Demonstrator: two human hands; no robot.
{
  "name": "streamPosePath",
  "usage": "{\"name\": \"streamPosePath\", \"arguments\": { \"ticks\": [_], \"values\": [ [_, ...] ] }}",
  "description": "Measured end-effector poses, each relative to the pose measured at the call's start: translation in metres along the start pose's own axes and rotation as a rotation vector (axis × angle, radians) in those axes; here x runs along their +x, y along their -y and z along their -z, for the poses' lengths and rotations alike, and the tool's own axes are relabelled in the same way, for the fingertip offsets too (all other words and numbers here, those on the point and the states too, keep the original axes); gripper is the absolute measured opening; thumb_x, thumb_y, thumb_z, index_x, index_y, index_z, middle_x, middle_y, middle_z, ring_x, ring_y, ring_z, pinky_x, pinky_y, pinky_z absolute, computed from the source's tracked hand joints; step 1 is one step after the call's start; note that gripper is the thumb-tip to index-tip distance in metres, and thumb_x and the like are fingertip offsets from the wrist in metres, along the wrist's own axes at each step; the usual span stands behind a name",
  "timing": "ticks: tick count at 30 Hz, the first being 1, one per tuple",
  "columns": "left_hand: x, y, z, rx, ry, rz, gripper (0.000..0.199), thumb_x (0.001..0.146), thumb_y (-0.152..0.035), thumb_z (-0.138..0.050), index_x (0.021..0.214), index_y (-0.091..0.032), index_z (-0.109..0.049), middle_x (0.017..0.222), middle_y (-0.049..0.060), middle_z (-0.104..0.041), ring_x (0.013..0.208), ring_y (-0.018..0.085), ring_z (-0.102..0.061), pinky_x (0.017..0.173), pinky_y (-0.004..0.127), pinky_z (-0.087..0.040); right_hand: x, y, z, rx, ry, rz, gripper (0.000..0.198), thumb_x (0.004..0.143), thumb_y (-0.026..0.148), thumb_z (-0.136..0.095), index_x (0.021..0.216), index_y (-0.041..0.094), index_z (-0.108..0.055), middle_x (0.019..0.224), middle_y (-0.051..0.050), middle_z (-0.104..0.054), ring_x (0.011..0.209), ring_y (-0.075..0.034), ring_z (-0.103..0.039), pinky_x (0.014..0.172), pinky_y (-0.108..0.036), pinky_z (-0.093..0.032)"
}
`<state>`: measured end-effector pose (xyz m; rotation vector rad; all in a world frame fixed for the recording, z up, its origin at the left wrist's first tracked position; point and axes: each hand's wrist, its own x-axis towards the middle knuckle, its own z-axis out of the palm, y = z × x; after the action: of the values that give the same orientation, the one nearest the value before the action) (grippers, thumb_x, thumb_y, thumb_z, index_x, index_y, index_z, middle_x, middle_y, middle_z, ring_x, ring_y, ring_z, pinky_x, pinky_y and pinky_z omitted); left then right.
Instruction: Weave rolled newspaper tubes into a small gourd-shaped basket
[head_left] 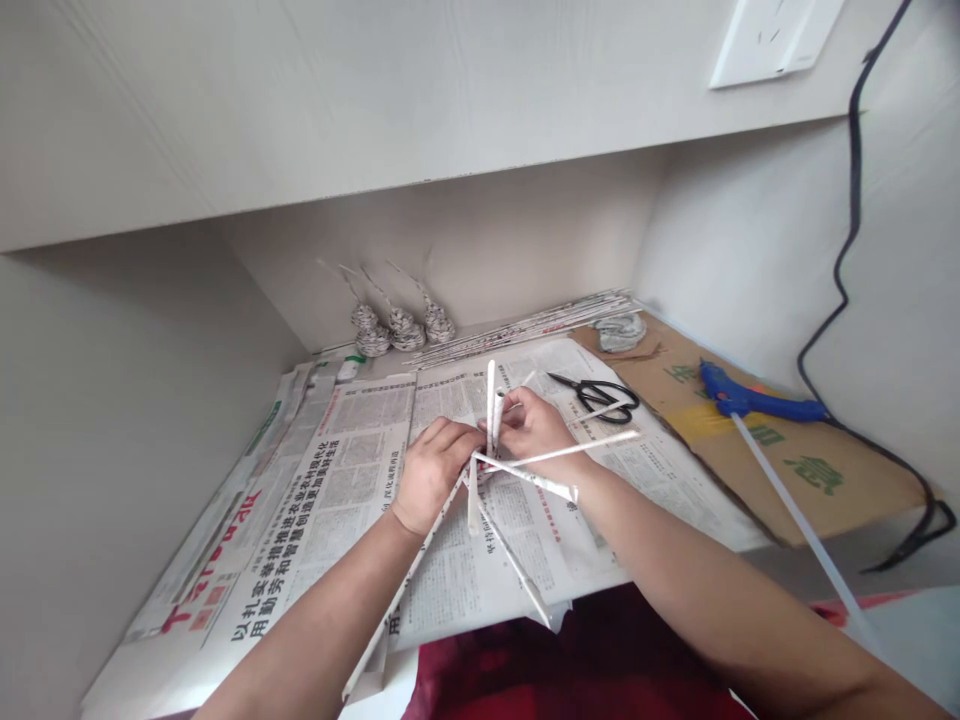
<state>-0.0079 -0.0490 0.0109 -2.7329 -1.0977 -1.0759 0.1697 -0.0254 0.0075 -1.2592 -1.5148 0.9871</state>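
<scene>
Between my hands is a small woven piece [478,478] of rolled newspaper tubes, held above the newspaper sheets [337,470]. Loose paper tubes [517,565] stick out from it on several sides, and two stand upright near my fingers. My left hand [439,465] is closed on the woven piece's left side. On the far right side, my right hand [529,425] pinches near the base of an upright paper tube [498,412]. The hands and tubes partly hide the woven piece.
At the back stand three gourd-shaped woven pieces [405,330] beside a bundle of paper tubes [525,330]. Black-handled scissors [600,398] lie to the right. A blue glue gun [757,400] with a long glue stick [795,520] rests on cardboard [697,420]. A black cord [846,250] hangs down the right wall.
</scene>
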Motion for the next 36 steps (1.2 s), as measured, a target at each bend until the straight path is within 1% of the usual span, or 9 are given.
{"name": "streamPosePath", "arguments": {
  "ticks": [4,7,11,15,20,23,27,32,36],
  "values": [
    [-0.002,0.004,-0.003,-0.008,-0.001,0.013,0.021,0.088,-0.021,-0.049,0.101,-0.019,-0.066,0.095,0.008,-0.066,0.087,0.020,-0.055,0.080,0.032,-0.046,0.004,-0.004,-0.003,0.168,-0.072,0.023,0.026,0.070,0.020,-0.064,0.089,0.022,-0.047,0.079,-0.001,-0.072,0.068,-0.015,-0.068,0.063,-0.027,-0.052],
    [-0.002,0.006,-0.005,-0.012,-0.006,0.012,0.022,0.087,-0.020,-0.050,0.103,-0.020,-0.066,0.095,0.007,-0.066,0.087,0.020,-0.055,0.080,0.032,-0.046,0.007,-0.011,-0.006,0.168,-0.051,0.006,0.035,0.071,0.024,-0.066,0.102,0.021,-0.050,0.079,-0.001,-0.072,0.065,-0.016,-0.068,0.059,-0.027,-0.052],
    [-0.002,0.006,-0.006,-0.016,-0.011,-0.003,0.021,0.087,-0.019,-0.052,0.102,-0.020,-0.065,0.095,0.007,-0.066,0.088,0.020,-0.055,0.081,0.032,-0.046,0.008,-0.015,-0.007,0.076,0.065,0.016,0.015,0.074,0.027,-0.063,0.087,0.019,-0.063,0.077,-0.003,-0.072,0.069,-0.017,-0.068,0.062,-0.027,-0.053],
    [-0.002,0.008,-0.009,-0.012,-0.032,0.027,0.020,0.087,-0.018,-0.050,0.098,-0.020,-0.066,0.091,0.007,-0.066,0.084,0.019,-0.055,0.079,0.032,-0.047,0.002,-0.004,-0.004,0.094,0.051,0.033,0.007,0.075,0.023,-0.059,0.081,0.019,-0.061,0.075,-0.001,-0.071,0.065,-0.016,-0.067,0.057,-0.025,-0.051],
    [0.002,0.010,-0.013,0.025,-0.062,0.107,0.013,0.083,-0.014,-0.052,0.077,-0.017,-0.064,0.076,0.005,-0.065,0.075,0.018,-0.058,0.074,0.031,-0.047,-0.009,0.009,0.000,-0.153,-0.029,0.245,0.010,0.076,0.016,-0.056,0.081,0.021,-0.064,0.077,-0.001,-0.069,0.073,-0.016,-0.065,0.069,-0.028,-0.049],
    [0.004,0.009,-0.013,0.021,-0.102,0.210,0.010,0.079,-0.014,-0.057,0.071,-0.017,-0.061,0.071,0.004,-0.065,0.073,0.018,-0.061,0.071,0.030,-0.048,-0.011,0.010,0.001,-0.325,-0.057,0.376,0.015,0.075,0.011,-0.057,0.081,0.022,-0.065,0.079,-0.001,-0.068,0.079,-0.018,-0.062,0.077,-0.031,-0.045],
    [0.005,0.007,-0.011,-0.047,-0.073,0.350,0.008,0.079,-0.016,-0.058,0.072,-0.017,-0.060,0.070,0.003,-0.066,0.068,0.017,-0.062,0.064,0.028,-0.048,-0.012,0.010,0.002,-0.420,-0.040,0.483,0.017,0.076,0.008,-0.056,0.080,0.022,-0.064,0.083,-0.002,-0.066,0.086,-0.018,-0.059,0.083,-0.033,-0.040],
    [0.006,0.007,-0.012,-0.253,-0.117,0.414,0.015,0.079,-0.013,-0.057,0.086,-0.020,-0.068,0.080,0.002,-0.071,0.075,0.016,-0.066,0.071,0.027,-0.052,-0.013,0.011,0.003,-0.507,-0.025,0.547,0.014,0.076,0.010,-0.059,0.079,0.022,-0.063,0.082,-0.003,-0.065,0.089,-0.020,-0.057,0.082,-0.035,-0.036],
    [0.005,0.008,-0.016,-0.361,-0.142,0.446,0.017,0.078,-0.012,-0.058,0.086,-0.020,-0.071,0.084,0.003,-0.072,0.076,0.016,-0.067,0.071,0.027,-0.053,-0.013,0.011,0.004,-0.490,-0.027,0.559,0.014,0.076,0.010,-0.060,0.081,0.023,-0.064,0.082,-0.002,-0.066,0.090,-0.020,-0.058,0.082,-0.035,-0.036]
  ]
}}
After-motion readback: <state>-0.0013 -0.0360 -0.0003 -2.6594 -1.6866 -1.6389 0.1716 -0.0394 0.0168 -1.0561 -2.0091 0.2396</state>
